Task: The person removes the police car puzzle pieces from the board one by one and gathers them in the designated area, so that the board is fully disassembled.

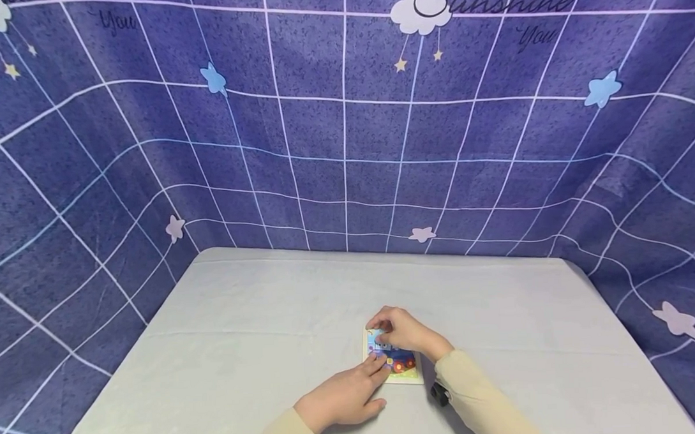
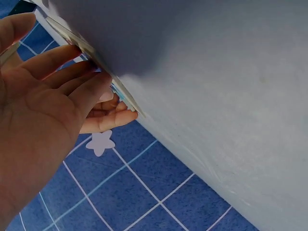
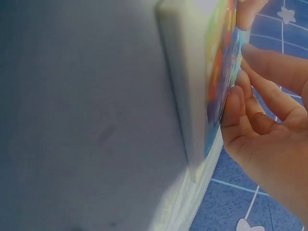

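A small picture puzzle (image 1: 410,372) with a pale frame lies on the table. Its picture has blue shapes and red wheels with yellow centres, like a vehicle. My left hand (image 1: 348,392) rests its nearly straight fingers on the puzzle's lower left side, its thumb held apart over the cloth. At the upper left of the board, my right hand (image 1: 406,330) holds a light blue puzzle piece (image 1: 383,345) between bent fingers and thumb. Part of the picture is hidden beneath that hand. The right wrist view shows the fingertips (image 3: 234,103) against the picture side.
A pale grey cloth covers the table (image 1: 259,309). Blue curtains (image 1: 321,128) printed with lines, stars and clouds rise behind it and along both sides. Below my right sleeve (image 1: 480,391) is a small black device (image 1: 439,393) at the wrist.
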Tool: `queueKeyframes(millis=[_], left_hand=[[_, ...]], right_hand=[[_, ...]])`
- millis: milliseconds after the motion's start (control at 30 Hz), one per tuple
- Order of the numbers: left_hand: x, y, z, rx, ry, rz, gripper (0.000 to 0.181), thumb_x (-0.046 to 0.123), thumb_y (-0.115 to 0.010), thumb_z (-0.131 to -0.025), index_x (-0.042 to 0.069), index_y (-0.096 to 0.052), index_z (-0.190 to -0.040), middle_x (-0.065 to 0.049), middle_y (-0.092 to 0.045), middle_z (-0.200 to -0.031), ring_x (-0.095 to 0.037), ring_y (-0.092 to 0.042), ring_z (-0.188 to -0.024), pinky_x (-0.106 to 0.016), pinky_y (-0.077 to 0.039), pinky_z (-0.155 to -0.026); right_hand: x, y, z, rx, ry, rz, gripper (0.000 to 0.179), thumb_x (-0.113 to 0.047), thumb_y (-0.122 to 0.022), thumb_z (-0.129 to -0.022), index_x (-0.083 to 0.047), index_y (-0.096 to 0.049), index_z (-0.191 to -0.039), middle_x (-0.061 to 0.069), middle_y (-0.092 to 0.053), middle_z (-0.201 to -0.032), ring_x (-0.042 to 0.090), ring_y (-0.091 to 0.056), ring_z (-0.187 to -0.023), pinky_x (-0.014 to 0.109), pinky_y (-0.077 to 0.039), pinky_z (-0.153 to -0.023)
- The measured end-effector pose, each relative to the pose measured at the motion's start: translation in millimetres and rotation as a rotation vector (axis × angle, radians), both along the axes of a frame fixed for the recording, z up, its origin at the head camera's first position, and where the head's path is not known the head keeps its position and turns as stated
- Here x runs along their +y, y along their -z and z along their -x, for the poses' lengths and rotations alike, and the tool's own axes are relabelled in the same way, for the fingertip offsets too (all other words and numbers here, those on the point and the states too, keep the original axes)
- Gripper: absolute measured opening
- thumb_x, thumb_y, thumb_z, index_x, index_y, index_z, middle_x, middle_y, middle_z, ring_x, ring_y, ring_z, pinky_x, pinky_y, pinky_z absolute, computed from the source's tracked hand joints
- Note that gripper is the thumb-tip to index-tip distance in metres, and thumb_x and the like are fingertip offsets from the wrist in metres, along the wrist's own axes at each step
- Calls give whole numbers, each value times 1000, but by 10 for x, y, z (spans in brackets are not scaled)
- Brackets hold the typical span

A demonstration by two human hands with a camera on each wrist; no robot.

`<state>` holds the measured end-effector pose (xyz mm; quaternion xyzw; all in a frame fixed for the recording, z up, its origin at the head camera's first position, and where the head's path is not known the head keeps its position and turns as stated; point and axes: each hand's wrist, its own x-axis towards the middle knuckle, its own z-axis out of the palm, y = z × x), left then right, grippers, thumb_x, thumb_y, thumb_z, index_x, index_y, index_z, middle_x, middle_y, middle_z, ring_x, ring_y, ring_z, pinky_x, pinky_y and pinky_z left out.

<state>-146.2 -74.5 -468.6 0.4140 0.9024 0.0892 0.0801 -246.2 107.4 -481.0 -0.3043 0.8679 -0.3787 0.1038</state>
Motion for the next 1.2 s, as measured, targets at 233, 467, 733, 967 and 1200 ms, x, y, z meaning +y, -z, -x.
queueKeyframes(millis=[233, 467, 733, 967, 1200], left_hand=[[14, -35, -3, -21, -7, 4, 56, 33, -56, -95, 1, -48, -140, -18, -39, -148, -29, -36, -138, -34, -39, -107], [12, -25, -4, -38, -18, -3, 56, 31, -56, -94, 1, -47, -141, -17, -39, -149, -29, -35, -139, -33, -37, -108], [3, 1, -6, -33, -18, -6, 56, 31, -57, -94, 1, -47, -140, -17, -39, -149, -30, -36, -138, -33, -37, -108], [3, 1, -1, -27, -12, -5, 56, 31, -56, -94, 0, -47, -140, -18, -39, -149, -30, -36, -138, -33, -37, -108], [19, 0, 2, -33, -18, 10, 56, 30, -57, -93, 1, -47, -141, -17, -40, -149, -30, -36, -138, -33, -36, -108]], right_hand=[[8, -11, -6, 4, 1, 20, 25, 5, -71, -80, -3, -68, -104, 9, -61, -95, 22, -58, -85, 28, -50, -76], [20, -8, 7, 12, 8, 48, 25, 6, -70, -80, -7, -69, -101, 6, -65, -90, 15, -57, -80, 27, -49, -74], [51, -19, 7, -48, 9, 132, 26, 13, -66, -77, -2, -69, -99, 12, -65, -86, 15, -55, -76, 23, -46, -69], [91, -52, 15, -126, 22, 178, 25, 10, -67, -78, 0, -67, -101, 13, -65, -87, 13, -57, -77, 22, -48, -70], [313, -139, 83, -144, 79, 249, 24, 13, -63, -78, 8, -64, -102, 22, -66, -87, 24, -63, -77, 28, -54, -68]])
